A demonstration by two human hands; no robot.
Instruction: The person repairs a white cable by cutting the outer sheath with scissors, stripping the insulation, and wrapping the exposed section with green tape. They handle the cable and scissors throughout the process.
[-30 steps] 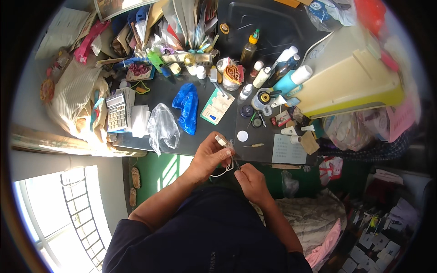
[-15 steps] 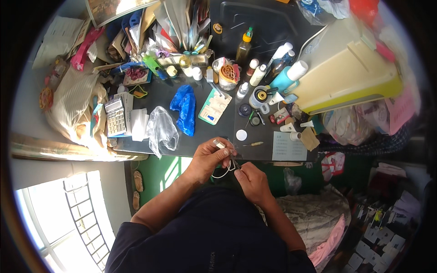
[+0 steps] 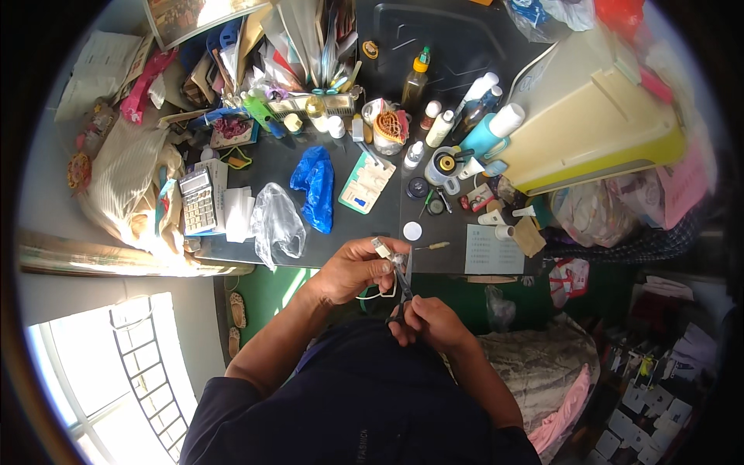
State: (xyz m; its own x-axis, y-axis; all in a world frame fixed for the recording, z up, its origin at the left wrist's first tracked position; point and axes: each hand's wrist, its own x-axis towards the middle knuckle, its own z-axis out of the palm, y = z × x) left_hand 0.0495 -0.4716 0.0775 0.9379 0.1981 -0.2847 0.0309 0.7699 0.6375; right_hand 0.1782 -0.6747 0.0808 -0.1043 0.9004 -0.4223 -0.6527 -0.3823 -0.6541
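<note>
The person is wearing a very dark, navy-to-black shirt of plain-looking cloth. Its left sleeve and right sleeve are matching the body in colour, both being short and ending near the elbows. Small, faint greyish lettering is running vertically down the front. The left hand and right hand are showing bare.

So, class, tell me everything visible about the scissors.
The scissors have dark handles and slim, metallic-looking blades, apparently parted. The right hand grips the handles, near the front of the dark desk; the blades point away from the person, toward the left hand. Whether their tips touch anything there is unclear.
</note>
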